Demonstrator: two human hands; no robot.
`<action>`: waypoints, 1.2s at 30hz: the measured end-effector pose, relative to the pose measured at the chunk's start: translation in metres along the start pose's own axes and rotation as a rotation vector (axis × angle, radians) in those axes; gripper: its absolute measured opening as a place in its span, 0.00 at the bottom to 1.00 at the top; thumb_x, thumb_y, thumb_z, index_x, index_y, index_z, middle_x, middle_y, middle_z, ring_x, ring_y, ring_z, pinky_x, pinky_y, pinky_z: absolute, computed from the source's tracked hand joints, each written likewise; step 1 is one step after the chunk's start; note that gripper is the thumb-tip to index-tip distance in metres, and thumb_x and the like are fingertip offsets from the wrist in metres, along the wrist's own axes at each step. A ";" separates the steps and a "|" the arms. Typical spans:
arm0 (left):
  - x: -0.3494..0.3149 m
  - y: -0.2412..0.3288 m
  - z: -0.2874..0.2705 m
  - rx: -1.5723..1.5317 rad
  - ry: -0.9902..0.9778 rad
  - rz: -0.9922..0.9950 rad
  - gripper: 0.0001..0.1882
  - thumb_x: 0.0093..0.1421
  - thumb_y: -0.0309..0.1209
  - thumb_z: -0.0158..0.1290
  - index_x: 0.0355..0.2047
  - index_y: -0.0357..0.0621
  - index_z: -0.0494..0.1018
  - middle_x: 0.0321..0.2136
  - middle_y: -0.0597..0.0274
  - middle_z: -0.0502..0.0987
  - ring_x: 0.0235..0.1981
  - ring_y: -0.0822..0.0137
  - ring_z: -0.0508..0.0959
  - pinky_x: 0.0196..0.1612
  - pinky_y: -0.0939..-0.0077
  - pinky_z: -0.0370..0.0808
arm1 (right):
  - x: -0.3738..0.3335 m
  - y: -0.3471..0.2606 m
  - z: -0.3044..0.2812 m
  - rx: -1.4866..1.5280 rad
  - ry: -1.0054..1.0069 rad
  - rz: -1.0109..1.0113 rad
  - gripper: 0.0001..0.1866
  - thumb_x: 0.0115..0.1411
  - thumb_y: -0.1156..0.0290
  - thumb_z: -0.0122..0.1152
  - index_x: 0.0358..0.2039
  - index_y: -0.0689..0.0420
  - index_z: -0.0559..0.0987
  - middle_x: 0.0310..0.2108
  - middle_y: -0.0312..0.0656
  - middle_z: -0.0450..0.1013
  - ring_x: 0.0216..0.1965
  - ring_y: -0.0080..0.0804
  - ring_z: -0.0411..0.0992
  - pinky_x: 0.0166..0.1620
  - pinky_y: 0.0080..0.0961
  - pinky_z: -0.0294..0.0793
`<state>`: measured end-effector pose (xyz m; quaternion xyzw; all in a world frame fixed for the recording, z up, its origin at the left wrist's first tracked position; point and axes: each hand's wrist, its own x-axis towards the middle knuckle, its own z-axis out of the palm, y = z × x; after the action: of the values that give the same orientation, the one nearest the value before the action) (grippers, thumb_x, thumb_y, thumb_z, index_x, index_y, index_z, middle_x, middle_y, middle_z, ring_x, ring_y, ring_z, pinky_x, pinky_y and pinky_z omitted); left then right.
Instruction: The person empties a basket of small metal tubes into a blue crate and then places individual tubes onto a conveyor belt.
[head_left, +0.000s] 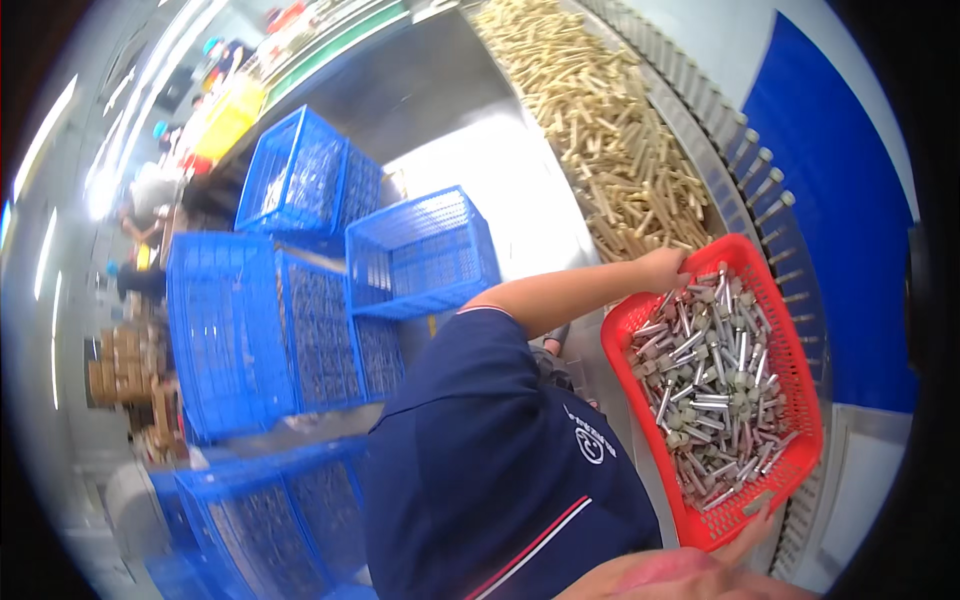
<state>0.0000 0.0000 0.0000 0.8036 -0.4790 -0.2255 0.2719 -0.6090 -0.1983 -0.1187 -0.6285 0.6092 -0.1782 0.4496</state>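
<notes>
A red plastic basket (812, 440) with slotted walls is held at its two ends, tilted toward me. Inside lies a loose heap of silvery metal bolt-like parts (710, 370) with pale grey-green heads. At the far end, my left hand (663, 268) is closed over the rim, its arm stretched out. My right hand (742, 538) grips the near end, with its fingers partly hidden at the picture's lower edge. Beyond the basket, a long metal trough holds a thick pile of tan, rod-shaped parts (620, 140).
A slanting metal rail (690, 95) with a row of hanging bolts runs beside the trough, in front of a blue panel (830, 200). Several blue plastic crates (225, 330) stand at the left, some stacked. People (225, 60) work in the background near yellow bins (230, 115).
</notes>
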 end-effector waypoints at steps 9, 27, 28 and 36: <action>-0.364 -0.031 -0.198 -0.348 0.681 -0.078 0.19 0.58 0.42 0.50 0.39 0.36 0.69 0.28 0.46 0.76 0.30 0.57 0.76 0.35 0.64 0.70 | -0.238 -0.309 0.035 0.184 -0.007 -0.757 0.20 0.63 0.63 0.50 0.48 0.66 0.72 0.43 0.42 0.72 0.43 0.28 0.69 0.48 0.24 0.66; -0.883 -0.263 -0.381 -0.042 -0.014 -1.533 0.25 0.60 0.44 0.41 0.45 0.33 0.71 0.43 0.35 0.72 0.43 0.42 0.75 0.46 0.56 0.73 | -0.512 -0.500 0.530 -0.877 -1.373 -0.234 0.23 0.60 0.57 0.48 0.39 0.68 0.76 0.32 0.54 0.75 0.33 0.46 0.75 0.36 0.39 0.73; -0.836 -0.237 -0.410 -0.268 -0.127 -1.638 0.25 0.61 0.44 0.40 0.44 0.33 0.72 0.43 0.39 0.73 0.42 0.47 0.76 0.45 0.56 0.73 | -0.503 -0.487 0.537 -0.908 -1.355 -0.148 0.23 0.60 0.57 0.48 0.39 0.68 0.76 0.32 0.54 0.75 0.33 0.46 0.75 0.36 0.39 0.73; -0.813 -0.278 -0.441 -0.911 -0.760 -1.846 0.24 0.61 0.44 0.39 0.43 0.34 0.72 0.42 0.44 0.76 0.41 0.54 0.78 0.44 0.55 0.73 | -0.509 -0.477 0.655 -1.143 -1.540 0.463 0.25 0.62 0.58 0.44 0.45 0.71 0.71 0.39 0.58 0.73 0.36 0.51 0.75 0.42 0.47 0.74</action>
<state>0.0977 0.9326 0.2322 0.5552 0.3826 -0.7311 0.1045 0.0864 0.4307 0.0702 -0.5608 0.2526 0.6932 0.3757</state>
